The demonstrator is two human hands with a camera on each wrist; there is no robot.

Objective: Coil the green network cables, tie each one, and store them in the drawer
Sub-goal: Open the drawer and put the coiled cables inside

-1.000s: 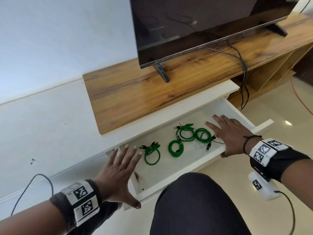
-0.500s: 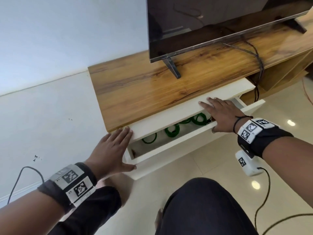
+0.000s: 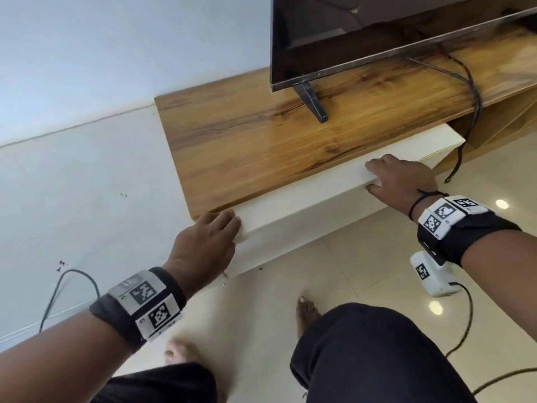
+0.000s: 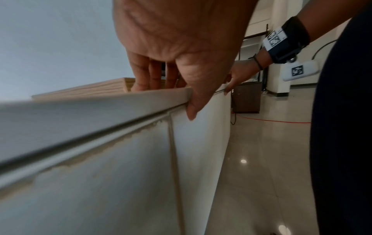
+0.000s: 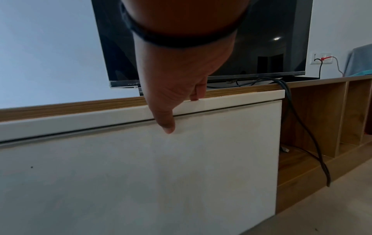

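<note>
The white drawer (image 3: pixel 305 228) of the TV unit stands shut, so the green network cables are hidden from every view. My left hand (image 3: pixel 229 228) rests at the drawer's left end, fingers laid over the white ledge (image 3: pixel 319 181) and thumb against the drawer front (image 4: pixel 201 143). My right hand (image 3: pixel 374 177) sits near the right end the same way. In the right wrist view its fingers lie on the ledge and the thumb (image 5: pixel 167 127) presses the drawer front (image 5: pixel 161 174). Neither hand holds anything.
A black TV (image 3: pixel 377 39) stands on the wooden top (image 3: pixel 261 146) on a metal leg (image 3: pixel 312 103). A black cable (image 3: pixel 475 112) hangs down the unit's right side beside open wooden shelves (image 5: pixel 322 119). My knees (image 3: pixel 377 359) are low in front, over the tiled floor.
The drawer, wide open with the coiled green cables a second ago, has been pushed shut by both hands. The cables have gone out of sight.
</note>
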